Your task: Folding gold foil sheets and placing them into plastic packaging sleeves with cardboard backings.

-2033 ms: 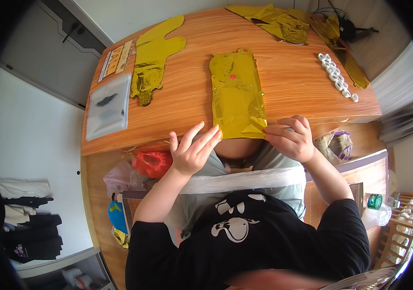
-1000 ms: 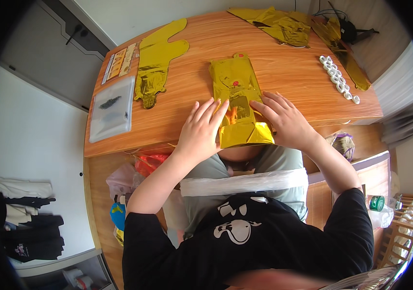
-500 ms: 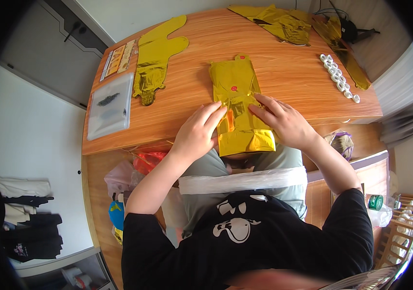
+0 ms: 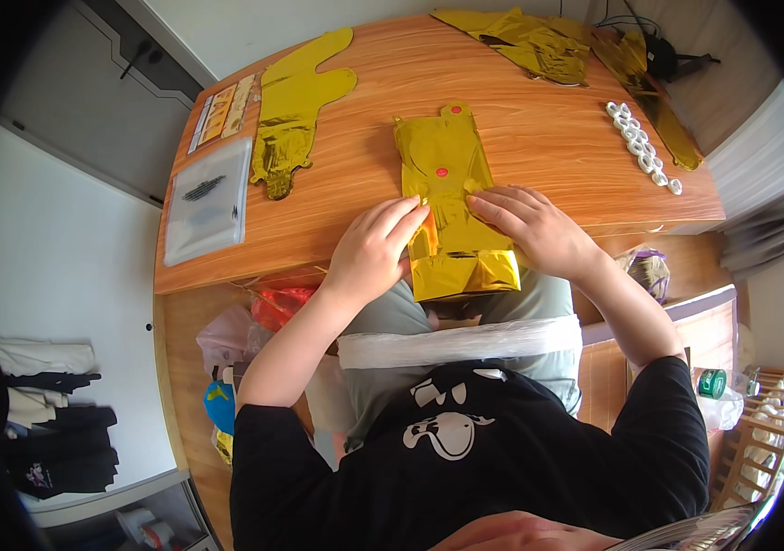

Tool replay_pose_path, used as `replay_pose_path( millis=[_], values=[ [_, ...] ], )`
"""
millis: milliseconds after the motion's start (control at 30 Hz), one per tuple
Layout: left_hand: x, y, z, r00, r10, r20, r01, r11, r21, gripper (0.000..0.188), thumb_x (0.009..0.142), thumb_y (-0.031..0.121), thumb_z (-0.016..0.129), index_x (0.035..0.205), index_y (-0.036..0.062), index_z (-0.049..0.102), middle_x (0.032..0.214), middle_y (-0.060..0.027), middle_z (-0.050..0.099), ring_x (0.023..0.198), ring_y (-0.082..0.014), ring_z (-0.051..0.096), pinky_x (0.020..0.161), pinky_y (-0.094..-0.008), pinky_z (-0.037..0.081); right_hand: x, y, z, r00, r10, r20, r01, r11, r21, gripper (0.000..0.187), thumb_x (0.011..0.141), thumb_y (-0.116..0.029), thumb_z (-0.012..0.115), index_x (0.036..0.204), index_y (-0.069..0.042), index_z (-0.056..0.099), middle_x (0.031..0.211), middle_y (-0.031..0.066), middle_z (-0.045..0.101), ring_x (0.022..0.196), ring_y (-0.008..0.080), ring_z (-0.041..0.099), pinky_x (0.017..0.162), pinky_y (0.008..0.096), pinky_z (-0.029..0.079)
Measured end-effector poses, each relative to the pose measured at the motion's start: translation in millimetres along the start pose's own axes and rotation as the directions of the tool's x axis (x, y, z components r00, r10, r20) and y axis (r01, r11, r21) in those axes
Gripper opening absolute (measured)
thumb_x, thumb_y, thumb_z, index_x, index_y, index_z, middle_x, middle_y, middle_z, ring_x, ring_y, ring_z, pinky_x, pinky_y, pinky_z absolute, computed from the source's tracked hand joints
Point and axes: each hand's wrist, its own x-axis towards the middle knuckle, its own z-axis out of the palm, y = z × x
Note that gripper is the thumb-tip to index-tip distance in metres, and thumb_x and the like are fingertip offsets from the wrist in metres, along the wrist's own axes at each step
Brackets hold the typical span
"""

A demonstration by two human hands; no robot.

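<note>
A flat gold foil balloon (image 4: 447,147) with two red dots lies lengthwise at the front of the table, its shiny near end hanging over the edge above my lap. My left hand (image 4: 376,241) grips its left side, fingers together and curled over the foil, which is creased and lifted there. On the opposite side my right hand (image 4: 537,228) holds the right edge, its fingertips bent inward over the foil. Both thumbs are mostly hidden. Between the hands the foil looks narrowed and wrinkled.
Another gold foil balloon (image 4: 295,110) lies to the left, beside a clear plastic folder (image 4: 208,211) and a printed card (image 4: 222,118). Crumpled gold foil (image 4: 530,46) sits at the back. White ribbon rolls (image 4: 640,145) line the right side. A white plastic roll (image 4: 456,341) crosses my lap.
My right hand's fingers have shifted slightly left and curled further over the foil. The balloon's near end has slid a little toward me. My left hand stays at its edge.
</note>
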Motion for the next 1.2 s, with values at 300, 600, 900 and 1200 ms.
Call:
replay_pose_path(
  millis=[300, 600, 900, 1200],
  values=[
    [4, 2, -7, 1.000, 0.013, -0.003, -0.013, 1.000, -0.006, 0.049, 0.078, 0.014, 0.078, 0.126, 0.0058, 0.069, 0.128, -0.0106, 0.067, 0.120, -0.0303, 0.062, 0.101, -0.0426, 0.051, 2, 5, -3, 0.994, -0.089, -0.059, 0.092, 0.994, 0.060, 0.046, 0.086, -0.008, 0.070, 0.131, -0.007, 0.065, 0.134, 0.0132, 0.066, 0.122, 0.0315, 0.062, 0.103, 0.0434, 0.050],
    [7, -2, -11, 1.000, -0.004, 0.002, 0.004, 0.998, -0.068, 0.044, 0.078, 0.009, 0.077, 0.122, 0.0051, 0.071, 0.123, -0.0110, 0.070, 0.116, -0.0314, 0.065, 0.101, -0.0426, 0.052, 5, 7, 0, 0.990, -0.047, -0.135, 0.065, 0.989, 0.136, 0.036, 0.085, -0.011, 0.073, 0.120, -0.006, 0.073, 0.120, 0.0068, 0.074, 0.114, 0.0267, 0.066, 0.097, 0.0396, 0.052],
    [2, -10, -7, 0.999, 0.045, -0.020, -0.046, 0.996, -0.080, 0.047, 0.078, 0.001, 0.071, 0.124, 0.0071, 0.070, 0.126, -0.0093, 0.070, 0.118, -0.0302, 0.065, 0.101, -0.0415, 0.052, 3, 4, -1, 0.987, 0.115, -0.110, -0.092, 0.976, 0.195, 0.038, 0.084, -0.007, 0.072, 0.122, -0.010, 0.073, 0.118, 0.0101, 0.071, 0.111, 0.0303, 0.066, 0.097, 0.0399, 0.052],
    [12, -8, -11, 0.997, -0.065, -0.044, 0.058, 0.988, -0.144, 0.029, 0.083, 0.011, 0.073, 0.112, 0.0091, 0.074, 0.109, -0.0071, 0.073, 0.103, -0.0283, 0.069, 0.088, -0.0411, 0.057, 4, 14, -1, 0.975, 0.216, -0.055, -0.184, 0.920, 0.345, 0.029, 0.089, -0.008, 0.070, 0.118, -0.009, 0.068, 0.110, 0.0163, 0.067, 0.106, 0.0372, 0.064, 0.093, 0.0430, 0.051]
  ],
)
